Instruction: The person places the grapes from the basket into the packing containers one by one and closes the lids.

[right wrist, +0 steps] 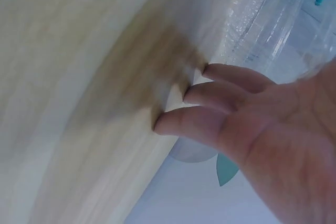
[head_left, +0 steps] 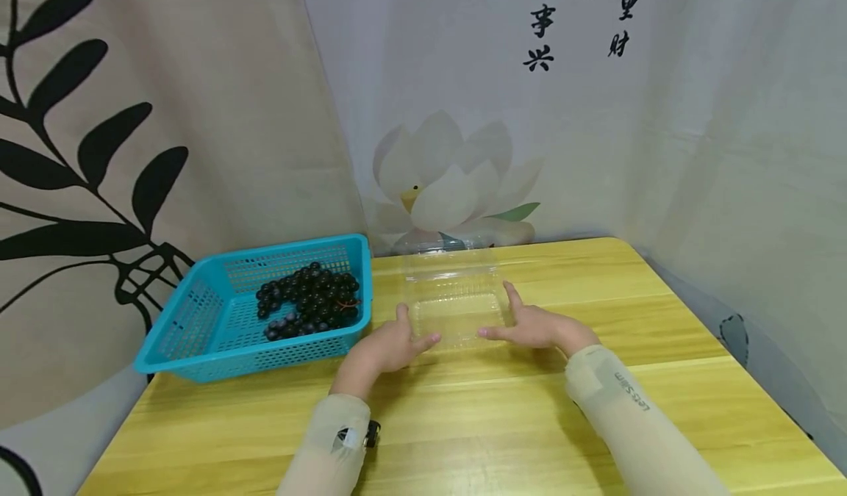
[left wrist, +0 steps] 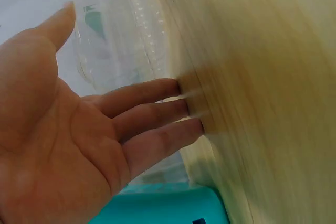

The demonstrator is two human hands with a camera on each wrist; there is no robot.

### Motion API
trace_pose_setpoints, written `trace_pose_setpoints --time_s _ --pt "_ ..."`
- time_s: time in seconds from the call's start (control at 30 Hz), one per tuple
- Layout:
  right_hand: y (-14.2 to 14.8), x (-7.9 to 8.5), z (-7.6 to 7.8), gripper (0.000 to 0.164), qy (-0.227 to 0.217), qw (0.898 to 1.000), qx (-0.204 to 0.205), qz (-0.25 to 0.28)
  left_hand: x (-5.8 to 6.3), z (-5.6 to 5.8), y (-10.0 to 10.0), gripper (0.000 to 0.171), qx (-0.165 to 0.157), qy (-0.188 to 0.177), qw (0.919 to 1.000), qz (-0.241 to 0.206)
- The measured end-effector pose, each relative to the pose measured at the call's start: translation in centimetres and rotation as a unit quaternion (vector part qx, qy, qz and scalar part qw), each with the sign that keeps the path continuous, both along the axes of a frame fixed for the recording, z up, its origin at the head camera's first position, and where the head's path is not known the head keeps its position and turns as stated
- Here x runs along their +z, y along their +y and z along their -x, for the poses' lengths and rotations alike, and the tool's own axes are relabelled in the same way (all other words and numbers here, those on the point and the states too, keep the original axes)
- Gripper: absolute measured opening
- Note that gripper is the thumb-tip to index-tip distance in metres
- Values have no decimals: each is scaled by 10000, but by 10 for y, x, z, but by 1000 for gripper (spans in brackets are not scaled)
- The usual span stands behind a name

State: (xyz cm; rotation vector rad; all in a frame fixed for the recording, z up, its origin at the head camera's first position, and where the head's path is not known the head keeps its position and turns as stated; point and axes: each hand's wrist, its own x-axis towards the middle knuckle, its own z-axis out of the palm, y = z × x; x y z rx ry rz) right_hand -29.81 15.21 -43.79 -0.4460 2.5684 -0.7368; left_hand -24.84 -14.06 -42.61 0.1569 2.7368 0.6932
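Observation:
A clear plastic box (head_left: 456, 308) with its hinged lid (head_left: 450, 261) raised toward the back stands on the wooden table. At its left side is my left hand (head_left: 390, 343), thumb and fingers spread. My right hand (head_left: 534, 325) is at the box's right side in much the same pose. In the left wrist view, straight fingers (left wrist: 152, 119) reach down to the table beside the clear plastic. The right wrist view likewise has fingertips (right wrist: 163, 123) at the wood, close to the box. Neither palm has anything in it.
Left of the box, a blue plastic basket (head_left: 265, 356) holds dark grapes (head_left: 317, 297) on the stem. Bare table (head_left: 463, 430) lies in front of the hands. A printed cloth (head_left: 595, 151) hangs behind the table's back edge.

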Motion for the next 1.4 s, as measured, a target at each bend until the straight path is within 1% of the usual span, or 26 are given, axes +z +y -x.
trace_pose_setpoints --time_s 0.17,0.37,0.53,0.73,0.93,1.17,1.3,1.4 --pt "-1 1 1 137 -104 9999 12 -33 0 0 -4 113 39 -7 10000 -67" --pt "0 3 1 139 -102 9998 71 -142 -3 0 -8 114 -37 64 9999 -73" --pt "1 3 0 137 -123 9999 49 -73 -2 1 -9 114 -5 109 9999 -99" --pt "0 1 -2 137 -147 9999 45 8 -2 -1 -10 114 44 55 9999 -123" --pt "1 2 -4 137 -63 9999 95 -27 -2 -3 -10 113 6 60 9999 -92" --pt "-1 5 -1 130 31 9999 123 -87 0 -1 -10 115 10 28 10000 -78" --pt "-1 5 -1 132 116 9999 71 -40 0 0 -10 115 16 16 10000 -72" --pt "-1 4 -1 134 17 10000 -4 11 -1 0 -10 115 19 -9 10000 -72"
